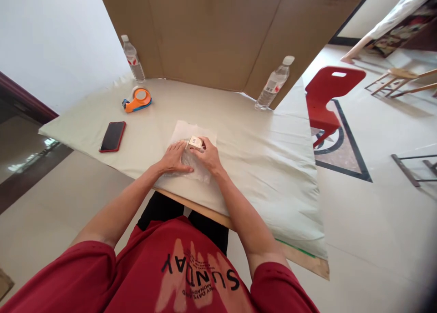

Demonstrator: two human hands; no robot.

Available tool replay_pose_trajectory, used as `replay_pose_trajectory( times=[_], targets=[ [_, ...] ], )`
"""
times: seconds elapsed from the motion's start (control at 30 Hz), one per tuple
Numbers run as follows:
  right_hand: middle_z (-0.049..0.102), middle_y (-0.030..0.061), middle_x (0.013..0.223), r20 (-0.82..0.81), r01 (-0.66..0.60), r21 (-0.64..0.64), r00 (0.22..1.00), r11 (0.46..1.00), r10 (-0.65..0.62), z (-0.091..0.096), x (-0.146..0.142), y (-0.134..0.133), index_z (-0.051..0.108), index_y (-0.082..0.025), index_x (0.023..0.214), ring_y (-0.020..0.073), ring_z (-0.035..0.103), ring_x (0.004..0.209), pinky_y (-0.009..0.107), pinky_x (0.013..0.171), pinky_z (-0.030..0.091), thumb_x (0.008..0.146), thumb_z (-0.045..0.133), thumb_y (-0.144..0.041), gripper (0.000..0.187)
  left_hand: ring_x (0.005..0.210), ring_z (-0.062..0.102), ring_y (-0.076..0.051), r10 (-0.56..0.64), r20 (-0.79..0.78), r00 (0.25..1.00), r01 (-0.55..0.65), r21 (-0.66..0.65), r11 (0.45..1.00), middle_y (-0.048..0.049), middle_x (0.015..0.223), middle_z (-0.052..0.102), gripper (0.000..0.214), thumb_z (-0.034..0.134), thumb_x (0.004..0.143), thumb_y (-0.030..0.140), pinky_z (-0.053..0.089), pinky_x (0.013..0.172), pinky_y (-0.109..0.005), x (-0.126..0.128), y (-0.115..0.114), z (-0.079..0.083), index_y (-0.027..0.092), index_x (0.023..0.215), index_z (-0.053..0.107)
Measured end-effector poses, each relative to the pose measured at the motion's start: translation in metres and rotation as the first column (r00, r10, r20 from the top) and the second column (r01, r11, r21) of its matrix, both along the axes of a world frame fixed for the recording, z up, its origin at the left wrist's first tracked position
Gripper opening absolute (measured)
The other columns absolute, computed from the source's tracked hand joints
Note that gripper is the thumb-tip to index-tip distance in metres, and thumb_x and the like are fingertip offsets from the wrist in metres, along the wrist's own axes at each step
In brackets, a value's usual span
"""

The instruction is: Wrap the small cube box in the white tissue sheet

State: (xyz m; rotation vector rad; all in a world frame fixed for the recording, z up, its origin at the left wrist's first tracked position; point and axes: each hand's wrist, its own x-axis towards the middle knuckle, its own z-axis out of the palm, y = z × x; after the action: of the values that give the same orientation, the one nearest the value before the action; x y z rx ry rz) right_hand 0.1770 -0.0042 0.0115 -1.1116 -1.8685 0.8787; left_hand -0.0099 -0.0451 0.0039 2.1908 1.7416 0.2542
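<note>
A sheet of bubble wrap [196, 165] lies flat on the cloth-covered table, close to its near edge. My right hand [209, 155] grips a small cream-coloured box [195, 142] with dark print on its top, over the upper part of the sheet. Pressed down on the left side of the wrap is my left hand [175, 158], its fingers stretched out and the thumb apart. The left fingertips come close to the box; whether they touch it I cannot tell.
A phone [112, 136] and an orange tape dispenser [138, 99] lie on the left. Two water bottles [134, 60] [275, 84] stand before an upright cardboard panel [218, 35] at the back. Beyond the table's right edge is a red chair [329, 97].
</note>
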Motion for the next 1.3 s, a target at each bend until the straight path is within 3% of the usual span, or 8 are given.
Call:
replay_pose_trajectory(
  times=[0.1,0.23,0.37,0.6,0.8,1.07,1.3],
  targets=[
    [0.071,0.0114,0.123,0.177,0.023,0.057,0.984,0.998,-0.033,-0.024,-0.006,0.005,0.061,-0.021,0.123,0.0328,0.064,0.113,0.051,0.102,0.047,0.077,0.072,-0.036,0.049,0.154,0.020,-0.041,0.009,0.025,1.000,-0.009,0.016,1.000,-0.0255,0.163,0.026,0.124,0.074,0.064,0.069,0.015,0.126,-0.052,0.001,0.001,-0.002,0.006,0.157,0.021],
    [0.068,0.0126,0.132,0.226,-0.023,0.121,0.974,0.992,-0.005,-0.037,0.000,0.010,0.057,-0.022,0.132,0.0345,0.063,0.117,0.052,0.101,0.047,0.079,0.070,-0.036,0.056,0.153,0.022,-0.042,-0.031,0.051,0.998,0.030,0.013,0.999,-0.0231,0.163,0.029,0.117,0.074,0.066,0.064,0.018,0.125,-0.053,-0.004,0.004,0.002,0.010,0.156,0.024],
    [0.068,0.0118,0.131,0.229,-0.032,0.142,0.973,0.989,-0.001,-0.035,0.004,0.012,0.056,-0.022,0.132,0.0341,0.064,0.116,0.052,0.101,0.048,0.079,0.069,-0.038,0.056,0.153,0.023,-0.040,0.005,0.007,1.000,-0.005,-0.004,1.000,-0.0222,0.163,0.031,0.105,0.067,0.072,0.061,0.018,0.125,-0.054,-0.012,0.000,0.008,0.010,0.156,0.027],
    [0.073,0.0069,0.119,0.178,-0.129,0.145,0.979,0.981,0.103,-0.028,0.006,0.010,0.062,-0.024,0.119,0.0272,0.067,0.111,0.044,0.102,0.049,0.079,0.070,-0.039,0.043,0.156,0.015,-0.037,0.005,-0.024,1.000,-0.006,-0.054,0.999,-0.0216,0.166,0.022,0.112,0.065,0.070,0.066,0.010,0.126,-0.054,-0.016,-0.004,0.005,0.010,0.157,0.023],
    [0.074,0.0058,0.115,0.162,-0.097,0.127,0.984,0.987,0.076,-0.028,0.006,0.007,0.061,-0.024,0.116,0.0258,0.068,0.106,0.043,0.100,0.050,0.077,0.071,-0.035,0.042,0.156,0.015,-0.037,-0.003,-0.003,1.000,0.003,-0.054,0.999,-0.0194,0.167,0.022,0.112,0.065,0.068,0.069,0.008,0.125,-0.055,-0.018,-0.002,0.004,0.015,0.157,0.024],
    [0.070,0.0103,0.128,0.199,-0.066,0.131,0.979,0.989,0.039,-0.027,0.006,0.004,0.055,-0.020,0.132,0.0293,0.065,0.118,0.048,0.107,0.046,0.074,0.068,-0.027,0.060,0.155,0.016,-0.040,-0.002,0.033,0.999,0.003,-0.033,0.999,-0.0198,0.166,0.025,0.112,0.068,0.066,0.068,0.009,0.125,-0.058,-0.020,0.000,0.001,0.017,0.157,0.027],
    [0.073,0.0064,0.120,0.126,-0.127,0.074,0.985,0.989,0.117,-0.022,0.011,0.003,0.062,-0.023,0.122,0.0246,0.066,0.113,0.043,0.103,0.049,0.077,0.067,-0.028,0.046,0.156,0.015,-0.038,0.011,0.007,1.000,-0.011,-0.065,0.998,-0.0208,0.167,0.022,0.112,0.069,0.069,0.065,0.008,0.125,-0.057,-0.017,-0.004,0.006,0.013,0.158,0.024]
  ],
)
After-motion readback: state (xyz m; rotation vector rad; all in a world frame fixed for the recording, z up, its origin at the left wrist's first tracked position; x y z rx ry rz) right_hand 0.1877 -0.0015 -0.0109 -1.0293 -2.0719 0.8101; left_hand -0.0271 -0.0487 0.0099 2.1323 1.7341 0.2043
